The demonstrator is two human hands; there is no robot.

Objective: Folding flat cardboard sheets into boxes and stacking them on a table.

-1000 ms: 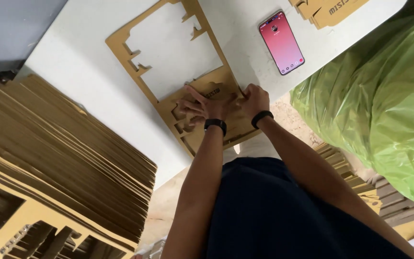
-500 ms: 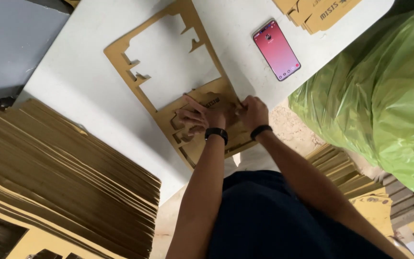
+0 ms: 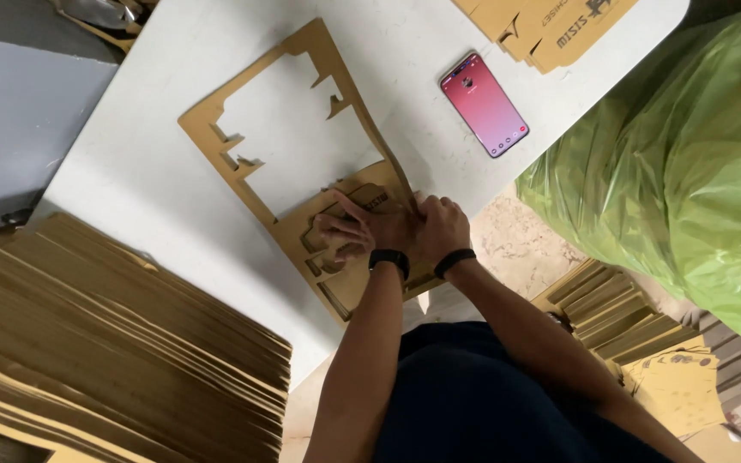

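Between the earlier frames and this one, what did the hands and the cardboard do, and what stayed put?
Little changed. The left hand and right hand stayed pressed together on the near end of the brown die-cut cardboard frame, the left fingers spread a little flatter; nothing was picked up or let go. The frame, the red-screened phone on the white table and the stack of cardboard sheets kept their places; only the camera shifted.

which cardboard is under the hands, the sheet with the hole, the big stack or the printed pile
The die-cut cardboard sheet with the big cut-out: both the left hand and right hand press on its near end.
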